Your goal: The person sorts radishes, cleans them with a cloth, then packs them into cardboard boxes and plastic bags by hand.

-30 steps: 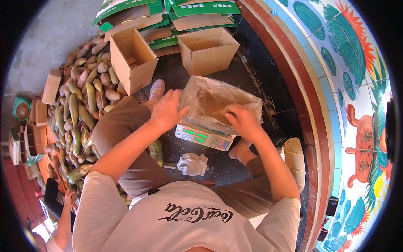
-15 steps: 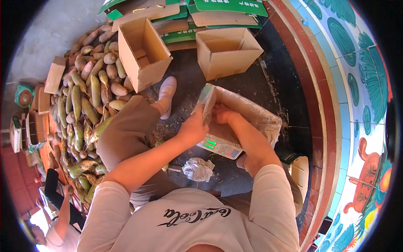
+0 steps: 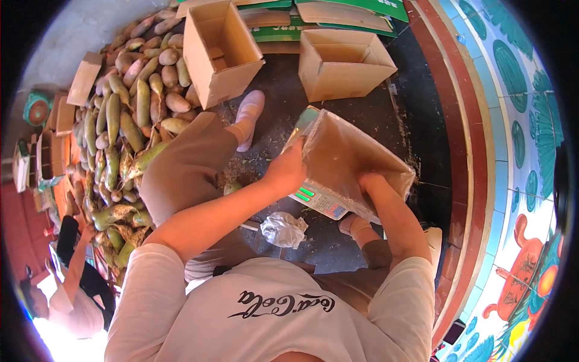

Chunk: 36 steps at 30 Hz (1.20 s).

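Observation:
A cardboard box with a clear plastic liner stands tilted on a digital scale whose green display is lit. My left hand is closed on the box's left edge, thumb up along the rim. Inside, near the right-hand wall, is my right hand; its fingers are partly hidden and I cannot make out whether they grip the liner. A crumpled white plastic bag lies on the floor just in front of the scale.
Two open cardboard boxes stand beyond my feet. To the left rises a big heap of long green and brownish gourd-like vegetables. Flattened green cartons lie at the back. A tiled, painted wall runs along the right; another person is at lower left.
My right hand has moved rightward inside the box, from near its left wall toward the right wall. The box has tipped, its opening now facing more toward me. The view has shifted slightly.

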Available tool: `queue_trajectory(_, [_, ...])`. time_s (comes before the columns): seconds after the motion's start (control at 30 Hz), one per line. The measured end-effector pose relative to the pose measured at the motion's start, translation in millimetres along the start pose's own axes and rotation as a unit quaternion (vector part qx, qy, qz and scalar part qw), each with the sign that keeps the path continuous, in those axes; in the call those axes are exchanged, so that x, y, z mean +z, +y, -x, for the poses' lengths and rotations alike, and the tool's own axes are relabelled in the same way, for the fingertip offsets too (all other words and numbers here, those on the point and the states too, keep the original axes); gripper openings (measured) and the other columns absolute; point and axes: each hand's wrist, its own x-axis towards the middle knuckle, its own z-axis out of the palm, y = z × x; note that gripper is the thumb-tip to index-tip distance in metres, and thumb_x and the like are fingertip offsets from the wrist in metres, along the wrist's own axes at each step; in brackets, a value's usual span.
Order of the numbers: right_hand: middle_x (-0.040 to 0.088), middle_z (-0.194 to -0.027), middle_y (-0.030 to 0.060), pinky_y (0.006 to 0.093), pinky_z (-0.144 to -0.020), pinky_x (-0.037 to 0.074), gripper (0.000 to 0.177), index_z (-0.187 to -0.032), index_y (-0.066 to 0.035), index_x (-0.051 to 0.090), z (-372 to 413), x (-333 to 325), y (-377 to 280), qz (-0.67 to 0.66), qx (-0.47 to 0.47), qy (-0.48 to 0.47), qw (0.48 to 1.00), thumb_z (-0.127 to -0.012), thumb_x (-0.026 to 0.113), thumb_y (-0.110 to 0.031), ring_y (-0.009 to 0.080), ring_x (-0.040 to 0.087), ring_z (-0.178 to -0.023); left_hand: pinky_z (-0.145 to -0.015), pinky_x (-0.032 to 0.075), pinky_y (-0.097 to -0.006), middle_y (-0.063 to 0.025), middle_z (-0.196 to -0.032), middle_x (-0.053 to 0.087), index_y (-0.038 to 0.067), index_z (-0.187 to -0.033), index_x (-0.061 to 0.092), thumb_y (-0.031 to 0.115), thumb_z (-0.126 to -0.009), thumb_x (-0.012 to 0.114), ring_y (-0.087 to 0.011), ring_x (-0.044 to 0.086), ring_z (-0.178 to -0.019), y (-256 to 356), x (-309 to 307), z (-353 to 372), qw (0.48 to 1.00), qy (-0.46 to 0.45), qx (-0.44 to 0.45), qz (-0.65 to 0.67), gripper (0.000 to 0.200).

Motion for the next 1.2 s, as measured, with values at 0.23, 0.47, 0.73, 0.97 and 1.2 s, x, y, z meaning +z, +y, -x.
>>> queue_trajectory(0.23, [0.058, -0.115, 0.0175, 0.0392, -0.089, 0.045, 0.035, -0.112, -0.011, 0.062, 57.2, -75.9, -39.7, -0.004, 0.025, 0.096, 0.995, -0.078, 0.057, -0.022, 0.035, 0.055, -0.105, -0.087, 0.042, -0.0457, -0.0296, -0.11, 0.054, -0.001, -0.13, 0.032, 0.011, -0.081, 0.047, -0.042, 0.054, -0.101, -9.8, 10.0, -6.7, 0.998, 0.029, 0.032, 0.034, 0.053])
queue_trajectory(0.47, [0.061, -0.109, 0.0141, 0.0341, -0.088, 0.044, 0.033, -0.111, -0.005, 0.06, -12.7, -29.1, -45.6, -0.236, -0.168, 0.013, 0.957, -0.089, 0.048, -0.027, 0.0292, 0.057, -0.101, -0.093, 0.039, -0.0447, -0.0308, -0.115, 0.05, -0.001, -0.13, 0.03, 0.018, -0.082, 0.05, -0.0414, 0.05, -0.109, -11.8, 13.1, -14.5, 0.999, -0.006, -0.016, 0.044, 0.056])
queue_trajectory(0.73, [0.063, -0.098, 0.0134, 0.0309, -0.079, 0.044, 0.034, -0.111, 0.001, 0.056, 100.2, -87.1, -74.3, -0.442, -0.169, 0.171, 0.865, -0.089, 0.051, -0.024, 0.0208, 0.058, -0.088, -0.098, 0.037, -0.0403, -0.0265, -0.123, 0.046, -0.004, -0.136, 0.021, 0.026, -0.08, 0.055, -0.0387, 0.045, -0.116, 24.0, -34.1, 14.9, 0.999, -0.006, -0.031, 0.007, 0.072])
queue_trajectory(0.97, [0.06, -0.09, 0.0241, 0.0458, -0.073, 0.045, 0.032, -0.103, -0.002, 0.058, 109.0, -41.5, -106.9, -0.156, -0.094, 0.29, 0.939, -0.072, 0.062, -0.01, 0.041, 0.057, -0.084, -0.093, 0.041, -0.0397, -0.0182, -0.115, 0.052, 0.0, -0.121, 0.044, 0.017, -0.077, 0.059, -0.0334, 0.05, -0.109, 24.3, -132.7, 120.8, 0.928, 0.277, 0.238, 0.07, 0.05])
queue_trajectory(1.2, [0.061, -0.087, 0.0225, 0.0462, -0.072, 0.044, 0.028, -0.1, -0.001, 0.058, 115.2, -41.3, -110.1, -0.157, -0.114, 0.32, 0.927, -0.073, 0.061, -0.009, 0.0412, 0.057, -0.082, -0.082, 0.046, -0.0401, -0.0173, -0.103, 0.06, 0.005, -0.103, 0.059, 0.023, -0.077, 0.06, -0.0344, 0.057, -0.095, -171.2, -184.8, 162.3, 0.912, 0.406, -0.055, -0.019, 0.032])
